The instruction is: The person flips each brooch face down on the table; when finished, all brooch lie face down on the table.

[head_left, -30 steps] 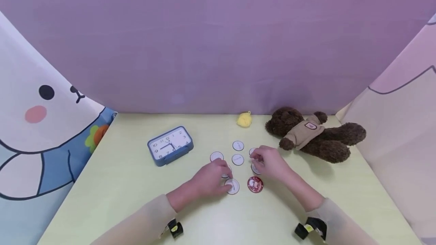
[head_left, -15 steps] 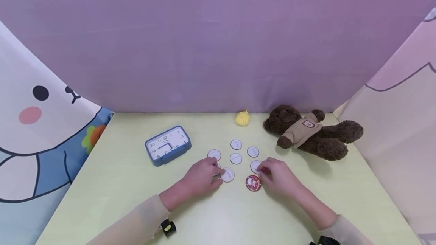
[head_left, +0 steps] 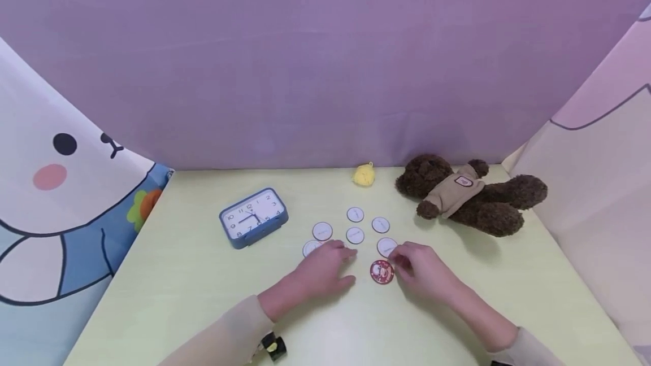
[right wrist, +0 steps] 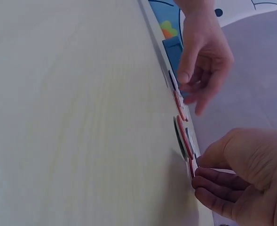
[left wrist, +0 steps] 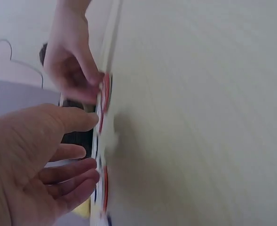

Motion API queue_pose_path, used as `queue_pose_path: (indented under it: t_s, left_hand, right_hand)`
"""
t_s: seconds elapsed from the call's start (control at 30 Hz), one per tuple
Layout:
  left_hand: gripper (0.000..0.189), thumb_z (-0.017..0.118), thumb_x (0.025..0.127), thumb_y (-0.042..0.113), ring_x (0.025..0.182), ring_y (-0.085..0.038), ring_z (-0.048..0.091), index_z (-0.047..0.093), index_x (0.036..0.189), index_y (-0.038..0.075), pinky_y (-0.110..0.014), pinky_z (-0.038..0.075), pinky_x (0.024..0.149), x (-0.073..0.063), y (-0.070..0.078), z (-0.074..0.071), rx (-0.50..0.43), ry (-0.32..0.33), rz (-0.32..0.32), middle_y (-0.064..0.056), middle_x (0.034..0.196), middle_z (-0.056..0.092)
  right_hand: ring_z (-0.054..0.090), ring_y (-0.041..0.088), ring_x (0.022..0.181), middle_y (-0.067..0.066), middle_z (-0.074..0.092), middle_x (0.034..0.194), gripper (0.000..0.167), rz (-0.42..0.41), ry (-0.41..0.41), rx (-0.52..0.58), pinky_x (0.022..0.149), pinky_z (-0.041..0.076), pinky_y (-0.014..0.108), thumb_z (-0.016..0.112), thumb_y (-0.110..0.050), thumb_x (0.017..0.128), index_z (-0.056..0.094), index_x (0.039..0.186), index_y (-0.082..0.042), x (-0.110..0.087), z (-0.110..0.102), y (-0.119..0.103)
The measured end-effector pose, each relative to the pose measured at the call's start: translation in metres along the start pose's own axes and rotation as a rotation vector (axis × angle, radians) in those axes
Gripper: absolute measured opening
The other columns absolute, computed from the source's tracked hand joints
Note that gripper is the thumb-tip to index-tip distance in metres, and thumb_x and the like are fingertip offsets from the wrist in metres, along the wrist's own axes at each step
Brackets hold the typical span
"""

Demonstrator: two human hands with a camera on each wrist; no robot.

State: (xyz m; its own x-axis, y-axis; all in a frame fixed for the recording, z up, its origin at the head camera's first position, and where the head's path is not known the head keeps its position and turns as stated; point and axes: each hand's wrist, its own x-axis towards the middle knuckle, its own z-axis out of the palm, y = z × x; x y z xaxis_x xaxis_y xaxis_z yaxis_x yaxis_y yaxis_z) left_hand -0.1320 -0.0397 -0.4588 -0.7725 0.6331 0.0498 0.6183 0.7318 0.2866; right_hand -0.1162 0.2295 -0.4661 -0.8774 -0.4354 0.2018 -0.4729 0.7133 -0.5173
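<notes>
Several round white discs with faint writing lie in a loose cluster on the table. Above its near left part, my left hand [head_left: 325, 273] has its thumb and fingers spread apart, with a white disc [head_left: 312, 248] partly covered by it. My right hand [head_left: 427, 273] is on the right side, fingertips bent by the edge of a red picture disc [head_left: 382, 271] and just below another white disc [head_left: 387, 247]. In the right wrist view, the right thumb and fingers [right wrist: 218, 181] are beside the disc edges; whether they touch is unclear. Neither hand visibly lifts a disc.
A blue alarm clock [head_left: 254, 217] stands at the left of the pale table [head_left: 178, 287]. Behind the discs sits a small yellow object [head_left: 364, 175]. A brown teddy bear [head_left: 463, 194] in a tan top lies at the back right. A purple curtain [head_left: 325, 72] hangs behind.
The left hand has spread its fingers and shifted right after moving discs leftward. The right hand has come down from the upper right discs to the red one.
</notes>
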Motion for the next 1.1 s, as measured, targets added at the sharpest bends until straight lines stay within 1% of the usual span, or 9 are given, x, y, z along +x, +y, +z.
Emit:
queue_pose_path:
  t_s: [0.07,0.17,0.33,0.43,0.6,0.77,0.9,1.0,1.1]
  left_hand:
    - [0.056,0.083,0.091,0.034,0.119,-0.023,0.071,0.07,0.138,0.007,-0.033,0.058,0.107,0.007,0.01,0.004,-0.027,-0.017,0.007,-0.007,0.127,0.077]
    - [0.052,0.085,0.089,0.033,0.114,-0.02,0.072,0.072,0.134,0.008,-0.03,0.059,0.103,0.015,0.021,0.011,-0.034,-0.012,0.017,-0.005,0.122,0.079]
    - [0.026,0.083,0.093,0.028,0.086,-0.008,0.067,0.079,0.115,0.014,-0.018,0.057,0.081,0.023,0.029,0.019,-0.046,0.032,0.056,0.003,0.096,0.078]
    - [0.018,0.081,0.096,0.029,0.077,-0.005,0.062,0.08,0.107,0.015,-0.015,0.054,0.074,0.025,0.029,0.02,-0.054,0.05,0.086,0.005,0.088,0.076]
    - [0.02,0.079,0.097,0.03,0.073,-0.001,0.062,0.081,0.109,0.014,-0.011,0.052,0.069,0.025,0.027,0.02,-0.127,0.059,0.111,0.004,0.088,0.079]
    - [0.026,0.075,0.101,0.026,0.065,0.005,0.055,0.079,0.124,0.014,-0.006,0.045,0.061,0.023,0.024,0.017,-0.197,0.078,0.107,0.001,0.092,0.082]
    - [0.026,0.073,0.102,0.022,0.073,0.003,0.066,0.078,0.126,0.013,-0.002,0.048,0.068,0.021,0.023,0.011,-0.207,0.147,0.099,-0.002,0.1,0.083]
    - [0.019,0.073,0.101,0.018,0.077,-0.003,0.073,0.082,0.116,0.009,-0.003,0.051,0.069,0.021,0.021,0.003,-0.243,0.215,0.087,-0.003,0.096,0.083]
    - [0.014,0.075,0.099,0.011,0.076,-0.007,0.076,0.082,0.11,0.005,-0.004,0.053,0.069,0.023,0.016,-0.005,-0.305,0.278,0.072,-0.005,0.09,0.083]
  right_hand:
    - [0.063,0.003,0.079,-0.002,0.073,0.088,0.022,-0.001,-0.008,0.01,0.071,0.059,0.021,0.076,0.006,0.084,0.077,0.101,-0.007,-0.001,0.0,-0.002]
    - [0.065,0.005,0.079,-0.001,0.074,0.09,0.025,-0.016,-0.012,0.028,0.071,0.059,0.022,0.076,0.008,0.082,0.077,0.103,-0.007,-0.003,0.003,-0.005]
    - [0.064,0.006,0.079,-0.002,0.072,0.09,0.028,-0.054,0.005,0.043,0.07,0.058,0.022,0.077,0.008,0.081,0.076,0.104,-0.008,-0.005,0.011,-0.008]
    - [0.065,0.008,0.079,-0.001,0.071,0.091,0.03,-0.075,0.039,0.034,0.07,0.06,0.022,0.078,0.008,0.08,0.077,0.105,-0.008,-0.007,0.014,-0.009]
    - [0.069,0.008,0.081,-0.001,0.074,0.092,0.03,-0.081,0.105,0.046,0.073,0.062,0.022,0.081,0.008,0.08,0.078,0.105,-0.008,-0.008,0.015,-0.008]
    - [0.07,0.003,0.082,-0.004,0.075,0.095,0.028,-0.04,0.156,0.096,0.075,0.063,0.022,0.083,0.006,0.083,0.079,0.105,-0.01,-0.002,0.01,-0.009]
    - [0.071,0.004,0.079,-0.004,0.076,0.094,0.024,-0.045,0.209,0.097,0.073,0.064,0.025,0.083,0.005,0.084,0.078,0.102,-0.01,0.003,0.005,-0.011]
    - [0.069,0.002,0.075,-0.005,0.076,0.089,0.019,-0.013,0.232,0.107,0.07,0.063,0.025,0.083,0.003,0.086,0.078,0.097,-0.012,0.007,0.002,-0.013]
    - [0.065,-0.001,0.071,-0.007,0.075,0.083,0.012,0.037,0.212,0.137,0.068,0.062,0.023,0.083,-0.003,0.089,0.077,0.094,-0.013,0.01,0.001,-0.016]
